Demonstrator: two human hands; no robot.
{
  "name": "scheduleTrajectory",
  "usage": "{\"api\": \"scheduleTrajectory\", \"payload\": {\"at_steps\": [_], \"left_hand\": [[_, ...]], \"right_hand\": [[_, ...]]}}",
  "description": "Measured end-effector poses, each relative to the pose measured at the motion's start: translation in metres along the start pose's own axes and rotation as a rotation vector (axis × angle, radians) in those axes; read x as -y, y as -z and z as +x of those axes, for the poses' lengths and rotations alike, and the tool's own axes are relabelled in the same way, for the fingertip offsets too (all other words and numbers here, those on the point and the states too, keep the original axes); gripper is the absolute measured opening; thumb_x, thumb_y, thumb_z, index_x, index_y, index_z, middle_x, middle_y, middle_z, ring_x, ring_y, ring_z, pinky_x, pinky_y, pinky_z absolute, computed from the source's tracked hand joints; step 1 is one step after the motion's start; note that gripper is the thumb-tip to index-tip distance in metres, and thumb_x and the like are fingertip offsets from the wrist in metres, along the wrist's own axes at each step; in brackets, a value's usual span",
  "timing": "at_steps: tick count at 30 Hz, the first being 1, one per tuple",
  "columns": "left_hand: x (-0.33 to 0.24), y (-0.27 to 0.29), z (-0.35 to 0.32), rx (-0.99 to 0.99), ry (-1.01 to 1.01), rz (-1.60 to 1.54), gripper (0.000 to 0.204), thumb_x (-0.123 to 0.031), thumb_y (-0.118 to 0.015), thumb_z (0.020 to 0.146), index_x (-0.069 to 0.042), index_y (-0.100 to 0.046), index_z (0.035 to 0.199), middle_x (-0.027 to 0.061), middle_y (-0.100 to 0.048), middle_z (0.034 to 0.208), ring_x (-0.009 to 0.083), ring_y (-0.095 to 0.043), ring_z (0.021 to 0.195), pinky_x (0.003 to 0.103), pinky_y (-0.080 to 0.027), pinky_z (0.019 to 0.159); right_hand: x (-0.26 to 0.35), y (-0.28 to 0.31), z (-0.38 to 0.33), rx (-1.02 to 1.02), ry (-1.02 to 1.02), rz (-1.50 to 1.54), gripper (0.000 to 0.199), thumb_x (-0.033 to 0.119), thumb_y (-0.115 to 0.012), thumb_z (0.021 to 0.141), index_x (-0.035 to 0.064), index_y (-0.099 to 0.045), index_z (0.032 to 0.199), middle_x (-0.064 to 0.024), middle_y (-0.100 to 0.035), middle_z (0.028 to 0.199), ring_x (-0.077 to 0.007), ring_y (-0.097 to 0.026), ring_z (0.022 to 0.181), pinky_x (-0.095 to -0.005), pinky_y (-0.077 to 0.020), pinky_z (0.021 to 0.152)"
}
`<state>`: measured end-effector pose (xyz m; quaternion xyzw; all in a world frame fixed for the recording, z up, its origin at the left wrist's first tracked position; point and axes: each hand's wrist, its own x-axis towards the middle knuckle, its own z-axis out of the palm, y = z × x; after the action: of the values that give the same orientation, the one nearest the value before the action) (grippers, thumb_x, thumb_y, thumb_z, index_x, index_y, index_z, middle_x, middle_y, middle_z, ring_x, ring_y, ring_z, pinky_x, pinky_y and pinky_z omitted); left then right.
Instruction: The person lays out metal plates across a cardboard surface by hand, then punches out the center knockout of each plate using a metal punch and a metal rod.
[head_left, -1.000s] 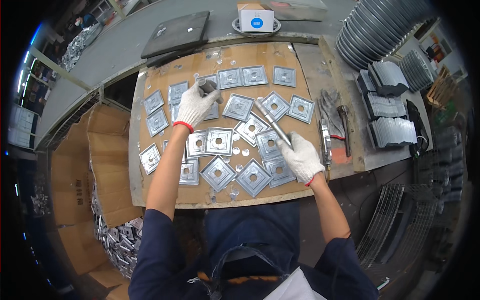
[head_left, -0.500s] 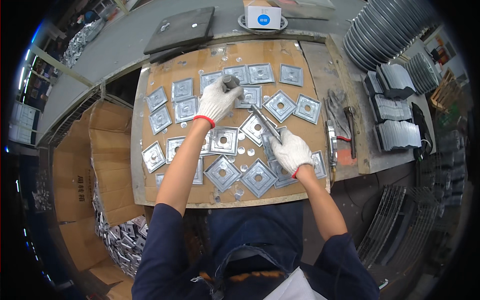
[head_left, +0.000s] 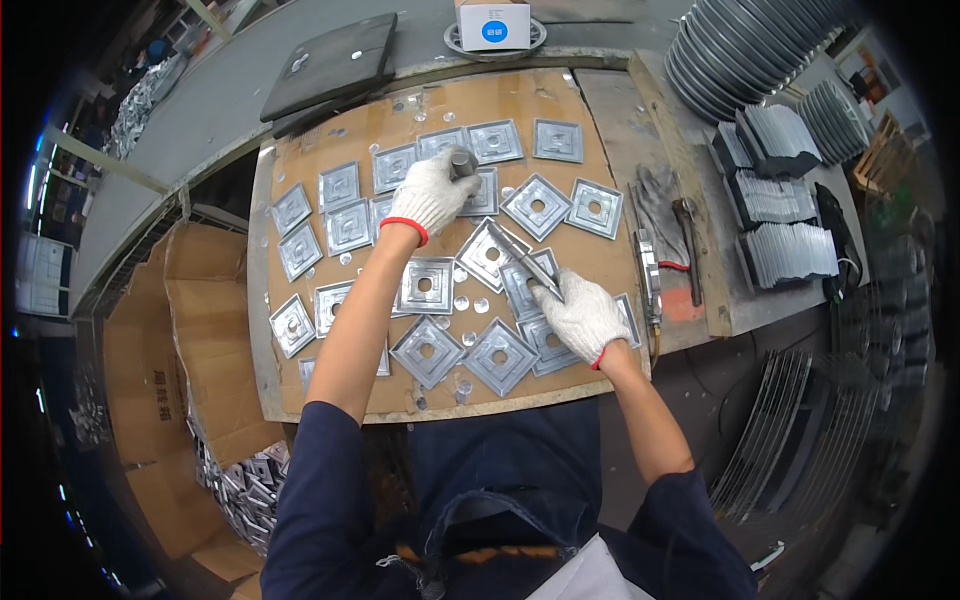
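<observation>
White cotton gloves with red cuffs cover both my hands. My left hand is closed around a short grey metal cylinder, its round end facing up. It stands over a square stepped metal plate, which it partly hides. My right hand grips a metal bar that slants up and left above the plates. Several plates around it have a round hole in the middle, such as one holed plate. Plates in the far rows, like one corner plate, show no hole.
Small round metal discs lie scattered on the cardboard sheet. To the right are a grey glove, a hammer, an air gun and stacked metal plates. A large carton with metal pieces stands at the left.
The whole view has shifted, so the table sits slightly further left and up. My left hand still holds the cylinder over a plate; the bar in my right hand has lowered slightly away from it.
</observation>
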<state>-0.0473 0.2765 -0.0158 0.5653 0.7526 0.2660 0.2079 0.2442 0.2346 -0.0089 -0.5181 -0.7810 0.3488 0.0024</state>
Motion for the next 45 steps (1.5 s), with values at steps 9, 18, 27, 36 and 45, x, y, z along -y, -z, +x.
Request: {"api": "scheduleTrajectory", "payload": {"at_steps": [9,18,27,36,45], "left_hand": [[0.006,-0.003,-0.01,-0.015,0.071,-0.045,0.043,-0.038,-0.075,0.095,-0.005,-0.072,0.121,0.0194,-0.079,0.097,0.0391,-0.077,0.093,0.045,-0.059,0.085],[0.01,-0.008,-0.009,0.024,0.05,-0.049,0.046,-0.04,-0.075,0.097,-0.002,-0.072,0.123,0.0201,-0.079,0.097,0.0363,-0.076,0.092,0.044,-0.06,0.084],[-0.001,-0.011,-0.009,0.071,0.092,-0.015,0.055,-0.046,-0.073,0.097,0.0,-0.07,0.126,0.0269,-0.077,0.11,0.0442,-0.075,0.105,0.048,-0.059,0.092],[-0.001,0.006,-0.014,0.005,0.039,-0.072,0.044,-0.036,-0.074,0.096,-0.003,-0.07,0.125,0.02,-0.079,0.101,0.0345,-0.076,0.092,0.043,-0.059,0.087],[-0.017,0.03,-0.028,0.059,-0.059,-0.194,0.028,-0.02,-0.078,0.097,-0.005,-0.072,0.12,0.0104,-0.08,0.104,0.0181,-0.077,0.094,0.032,-0.06,0.086]], "right_hand": [[-0.014,0.003,-0.004,0.04,0.007,0.09,0.054,0.053,-0.058,0.104,-0.0001,-0.065,0.107,-0.0317,-0.074,0.1,-0.0525,-0.07,0.101,-0.0595,-0.0533,0.088],[0.063,0.054,0.006,-0.622,0.57,0.182,0.038,0.041,-0.066,0.107,0.0038,-0.063,0.108,-0.0226,-0.071,0.078,-0.0387,-0.075,0.079,-0.0478,-0.0566,0.061],[0.077,0.031,0.046,-0.192,0.128,-0.032,0.053,0.057,-0.049,0.109,0.0059,-0.063,0.115,-0.0289,-0.075,0.098,-0.0514,-0.073,0.096,-0.0594,-0.0557,0.086],[0.041,0.03,0.002,-0.361,0.186,0.164,0.046,0.05,-0.056,0.108,0.0053,-0.062,0.116,-0.0286,-0.072,0.085,-0.0508,-0.072,0.087,-0.0602,-0.0552,0.079],[0.012,0.008,0.004,-0.181,-0.01,0.1,0.047,0.05,-0.054,0.108,0.0041,-0.06,0.114,-0.0323,-0.073,0.092,-0.0539,-0.071,0.094,-0.0629,-0.0544,0.085]]}}
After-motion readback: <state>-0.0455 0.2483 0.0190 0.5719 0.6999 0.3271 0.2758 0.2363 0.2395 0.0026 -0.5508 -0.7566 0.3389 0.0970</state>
